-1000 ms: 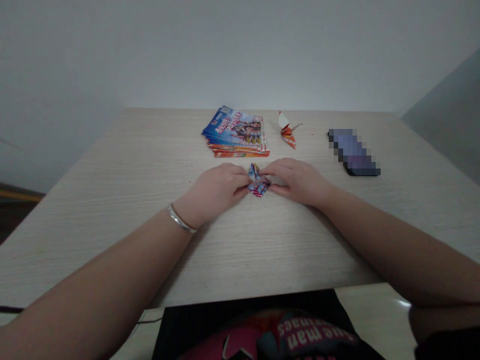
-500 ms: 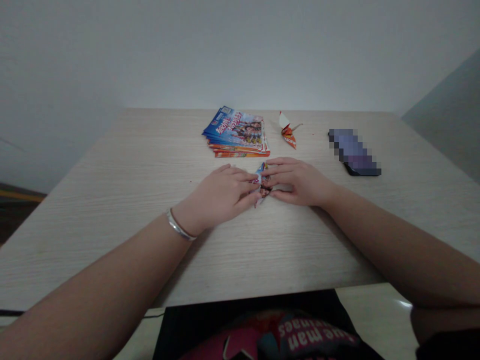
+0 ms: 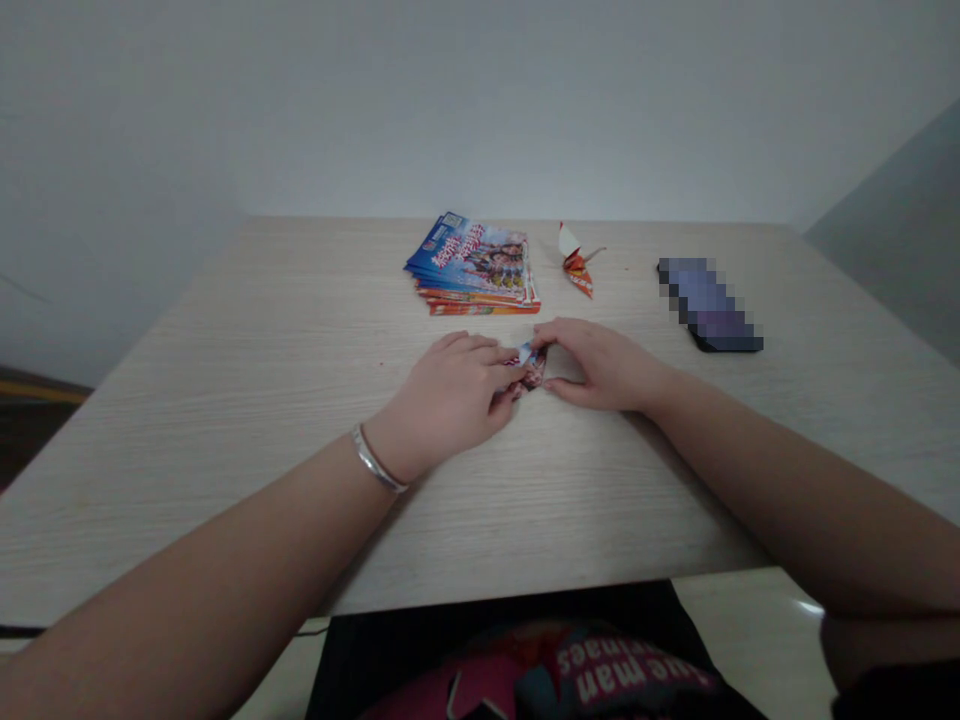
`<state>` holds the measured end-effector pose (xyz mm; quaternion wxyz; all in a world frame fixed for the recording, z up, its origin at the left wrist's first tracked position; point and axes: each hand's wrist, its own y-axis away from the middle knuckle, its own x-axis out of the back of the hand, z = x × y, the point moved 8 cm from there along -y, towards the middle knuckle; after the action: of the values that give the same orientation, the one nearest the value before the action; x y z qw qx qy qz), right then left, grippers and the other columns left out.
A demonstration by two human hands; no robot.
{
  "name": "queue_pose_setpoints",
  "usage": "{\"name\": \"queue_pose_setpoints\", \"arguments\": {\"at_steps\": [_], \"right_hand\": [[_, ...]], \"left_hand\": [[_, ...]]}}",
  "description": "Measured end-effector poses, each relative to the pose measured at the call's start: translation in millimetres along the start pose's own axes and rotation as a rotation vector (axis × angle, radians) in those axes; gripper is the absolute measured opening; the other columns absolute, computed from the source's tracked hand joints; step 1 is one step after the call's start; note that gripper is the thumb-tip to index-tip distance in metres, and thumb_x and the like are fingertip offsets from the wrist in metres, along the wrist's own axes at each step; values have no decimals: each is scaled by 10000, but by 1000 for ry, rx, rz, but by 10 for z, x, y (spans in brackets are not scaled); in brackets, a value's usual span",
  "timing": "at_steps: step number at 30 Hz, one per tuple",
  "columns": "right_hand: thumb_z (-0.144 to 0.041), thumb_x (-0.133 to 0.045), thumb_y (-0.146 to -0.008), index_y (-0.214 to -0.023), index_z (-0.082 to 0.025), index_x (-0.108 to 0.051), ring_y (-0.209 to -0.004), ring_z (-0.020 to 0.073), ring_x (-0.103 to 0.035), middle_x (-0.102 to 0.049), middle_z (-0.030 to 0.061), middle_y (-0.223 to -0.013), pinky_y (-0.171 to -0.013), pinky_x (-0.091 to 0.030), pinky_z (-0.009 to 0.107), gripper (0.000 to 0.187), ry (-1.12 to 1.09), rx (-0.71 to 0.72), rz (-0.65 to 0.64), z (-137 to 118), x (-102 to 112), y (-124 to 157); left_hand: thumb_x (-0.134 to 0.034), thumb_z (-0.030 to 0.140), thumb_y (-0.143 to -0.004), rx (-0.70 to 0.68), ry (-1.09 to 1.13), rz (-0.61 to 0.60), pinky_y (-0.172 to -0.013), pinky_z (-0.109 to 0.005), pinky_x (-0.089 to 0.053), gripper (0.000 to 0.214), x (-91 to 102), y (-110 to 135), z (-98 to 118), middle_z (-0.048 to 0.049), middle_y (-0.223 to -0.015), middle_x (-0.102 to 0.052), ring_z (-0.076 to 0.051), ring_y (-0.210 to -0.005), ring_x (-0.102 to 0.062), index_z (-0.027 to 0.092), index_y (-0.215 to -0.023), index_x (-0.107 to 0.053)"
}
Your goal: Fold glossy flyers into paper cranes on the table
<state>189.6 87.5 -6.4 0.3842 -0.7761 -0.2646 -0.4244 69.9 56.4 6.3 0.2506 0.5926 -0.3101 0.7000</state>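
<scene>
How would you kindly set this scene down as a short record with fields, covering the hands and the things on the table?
Surface: pale wood-grain table
Left hand: left hand, fingers over the left part of a small printed paper
Left wrist: silver bracelet
Right hand: right hand, thumb and fingertips at the paper's right side
Beyond the hands: fanned stack of printed sheets
Right of stack: orange-and-white folded paper bird
Far right: dark-edged phone, face pixelated
</scene>
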Motion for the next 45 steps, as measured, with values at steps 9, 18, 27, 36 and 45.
{"name": "queue_pose_setpoints", "arguments": {"at_steps": [9, 18, 27, 36, 45], "right_hand": [[-238, -613, -880, -1102, -173, -676, -995, 245, -654, -730, 116, -1055, -892, -498, 403, 240, 44, 89, -28, -36, -19, -34], [-220, -553, -930, -967, -199, -723, -891, 204, -658, -751, 73, -945, -826, -494, 346, 175, 122, 23, -50, 1, -4, -22], [-210, -559, -847, -892, -187, -706, -733, 182, -616, -704, 46, -780, -699, -449, 301, 155, 113, -149, 19, 27, 26, -30], [-372, -604, -874, -967, -189, -688, -739, 180, -596, -695, 47, -834, -688, -427, 303, 222, 25, -177, 47, 16, 50, 4], [-299, -594, -880, -995, -157, -710, -625, 139, -519, -612, 5, -685, -633, -380, 283, 216, -60, -250, 3, 103, -58, -49]], "left_hand": [[-619, 335, -931, 54, 39, 6, -930, -402, -497, 236, -22, -3, -96, -105, -1061, -729, -250, -995, -650, 144, -1034, -711], [-545, 366, -968, 36, -100, -48, -1012, -459, -459, 289, 2, -1, -72, -113, -1087, -721, -267, -1019, -652, 136, -1031, -708], [-581, 362, -951, 51, -126, 47, -876, -420, -474, 232, 0, 0, -132, -66, -1036, -743, -263, -965, -665, 189, -1040, -708], [-468, 333, -991, 163, -47, 82, -753, -382, -487, 305, 51, 17, -238, -81, -882, -749, -247, -812, -685, 170, -994, -726], [-570, 252, -931, 320, 242, 209, -836, -347, -518, 433, -48, 43, -413, -93, -1068, -705, -216, -942, -662, 132, -1345, -524]]}}
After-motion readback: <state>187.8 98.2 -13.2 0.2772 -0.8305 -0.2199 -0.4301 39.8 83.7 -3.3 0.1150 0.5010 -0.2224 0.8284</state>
